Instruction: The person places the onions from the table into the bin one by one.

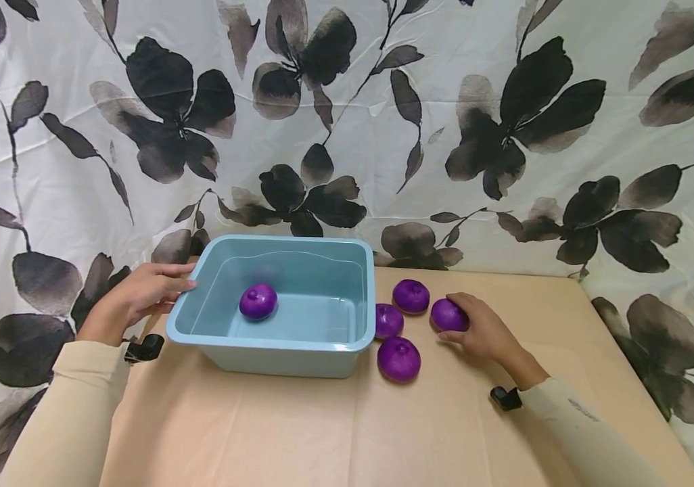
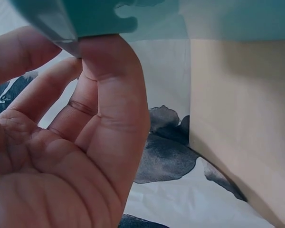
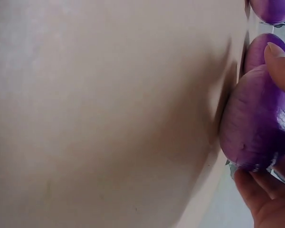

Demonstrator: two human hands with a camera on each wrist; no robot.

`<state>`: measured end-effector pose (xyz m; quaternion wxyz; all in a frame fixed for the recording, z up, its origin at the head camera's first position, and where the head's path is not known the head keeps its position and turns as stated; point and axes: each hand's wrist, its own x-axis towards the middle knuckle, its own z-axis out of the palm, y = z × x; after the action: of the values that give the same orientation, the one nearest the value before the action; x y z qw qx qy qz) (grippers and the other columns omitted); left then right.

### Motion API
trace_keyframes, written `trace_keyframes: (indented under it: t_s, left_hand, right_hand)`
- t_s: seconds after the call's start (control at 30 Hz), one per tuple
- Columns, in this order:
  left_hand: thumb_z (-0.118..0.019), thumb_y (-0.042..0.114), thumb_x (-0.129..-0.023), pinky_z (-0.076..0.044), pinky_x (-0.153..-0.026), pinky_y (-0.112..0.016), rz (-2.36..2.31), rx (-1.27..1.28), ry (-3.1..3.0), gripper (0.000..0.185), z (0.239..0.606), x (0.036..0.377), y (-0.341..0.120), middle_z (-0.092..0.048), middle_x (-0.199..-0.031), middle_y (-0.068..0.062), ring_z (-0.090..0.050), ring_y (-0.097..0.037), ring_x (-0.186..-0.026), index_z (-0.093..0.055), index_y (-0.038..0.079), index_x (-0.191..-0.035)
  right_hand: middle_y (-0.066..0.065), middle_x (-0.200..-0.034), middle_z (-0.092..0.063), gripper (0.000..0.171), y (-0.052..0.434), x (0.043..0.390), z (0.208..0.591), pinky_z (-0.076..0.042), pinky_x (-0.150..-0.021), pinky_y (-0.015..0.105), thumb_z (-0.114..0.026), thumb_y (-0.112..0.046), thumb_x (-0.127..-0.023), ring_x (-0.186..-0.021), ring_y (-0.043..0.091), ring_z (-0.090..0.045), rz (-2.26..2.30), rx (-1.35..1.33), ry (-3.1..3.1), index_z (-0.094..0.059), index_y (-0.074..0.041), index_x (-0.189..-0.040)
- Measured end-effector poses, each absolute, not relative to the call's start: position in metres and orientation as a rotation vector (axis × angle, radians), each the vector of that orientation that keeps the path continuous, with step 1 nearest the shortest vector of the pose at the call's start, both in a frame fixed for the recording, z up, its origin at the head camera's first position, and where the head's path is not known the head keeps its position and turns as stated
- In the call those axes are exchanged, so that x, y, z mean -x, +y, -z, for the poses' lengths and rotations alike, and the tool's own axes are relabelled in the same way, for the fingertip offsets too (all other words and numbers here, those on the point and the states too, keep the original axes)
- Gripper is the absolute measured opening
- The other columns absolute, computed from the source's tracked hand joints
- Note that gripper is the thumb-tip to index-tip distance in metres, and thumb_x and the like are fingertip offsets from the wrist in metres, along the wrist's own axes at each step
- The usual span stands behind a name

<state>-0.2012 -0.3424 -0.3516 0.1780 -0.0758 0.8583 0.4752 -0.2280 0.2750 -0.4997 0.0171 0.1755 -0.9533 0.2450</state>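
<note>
Basin (image 1: pixel 286 362) sits pinched at the rim by my left hand (image 1: pixel 143 291), probably for steadiness. My right hand (image 1: pixel 486 329) grips an onion (image 1: pixel 447 315).

The purple bulb (image 1: pixel 448 315) in my right hand (image 1: pixel 479 329) looks smooth and glossy, with fine streaks and a bright sheen near the right edge of the right-wrist frame; I cannot tell whether it is plastic or real skin. The other purple bulbs (image 1: pixel 398 360), from centre to centre right of the head frame, shine alike. At my left hand (image 1: pixel 147 295), the blue basin (image 1: pixel 286 363) looks like smooth, softly glossy plastic. Below, the tan table cover (image 1: pixel 298 433) looks smooth and mostly matt. Across the top, the printed backdrop (image 1: pixel 377 145) seems a lightly creased, faintly shiny fabric. My sleeves (image 1: pixel 70 412) are matt cloth.
</note>
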Motion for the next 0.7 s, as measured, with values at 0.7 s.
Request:
trace_keyframes:
  t_s: [0.7]
  left_hand:
    - [-0.067,0.026,-0.102,-0.062,-0.079,-0.028,-1.359,0.199,2.419,0.070,0.351,0.199,-0.342,-0.070,-0.099,0.014,-0.071,-0.003,-0.087,-0.037,0.003,-0.160]
  right_hand:
    - [0.022,-0.143,-0.057,0.078,0.274,0.230,0.489,-0.047,-0.108,0.066,-0.097,-0.017,-0.070,-0.134,0.046,-0.052,-0.722,-0.664,-2.816,-0.063,-0.003,-0.139]
